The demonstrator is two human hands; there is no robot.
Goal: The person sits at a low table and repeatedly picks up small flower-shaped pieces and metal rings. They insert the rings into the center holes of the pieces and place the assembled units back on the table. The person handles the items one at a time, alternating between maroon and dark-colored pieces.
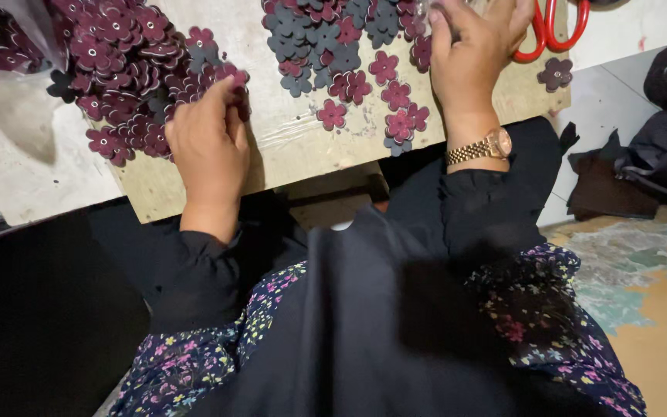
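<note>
Fingers of the left hand (208, 143) curl loosely onto the maroon flower pile (121, 62). At two o'clock, the right hand (472, 54) rests with fingers pressed together on grey flower cutouts (310, 38), red scissors (553, 31) just beside it.

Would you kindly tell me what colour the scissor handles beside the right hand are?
The scissor handles are red, seen in the head view, beside the right hand.

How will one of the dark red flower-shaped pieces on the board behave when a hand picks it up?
The flower pieces look flat and thin, so one is probably light and slightly bendable. They overlap in loose piles near the left hand, so neighbours may slide along. Lying flat on the wooden board, one will not roll, but its edge may be hard to lift.
</note>
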